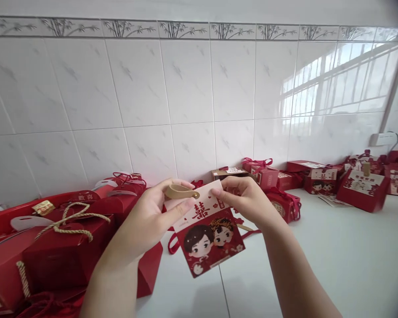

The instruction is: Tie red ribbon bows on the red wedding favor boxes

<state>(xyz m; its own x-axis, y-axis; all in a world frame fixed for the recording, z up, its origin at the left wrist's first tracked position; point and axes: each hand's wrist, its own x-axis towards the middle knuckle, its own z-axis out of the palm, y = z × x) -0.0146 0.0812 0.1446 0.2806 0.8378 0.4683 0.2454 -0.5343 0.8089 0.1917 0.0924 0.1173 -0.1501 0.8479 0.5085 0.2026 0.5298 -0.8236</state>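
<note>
Held up in front of me is a red and pink gift box point(214, 245), tilted, printed with two cartoon figures and a large red character. A tan strap point(181, 191) with a metal stud loops from its top. My left hand point(152, 214) grips the upper left edge, its thumb lying just under the strap. My right hand point(243, 194) pinches the top right corner between thumb and fingers. The box's back and the undersides of my fingers are hidden.
Red gift boxes point(69, 247) with gold cord crowd the left, beside a red tray point(16, 216). More boxes line the tiled wall point(192, 84), including a ribboned one point(283, 205) and a tilted one point(363, 187). A white socket box point(383, 139) sits at far right.
</note>
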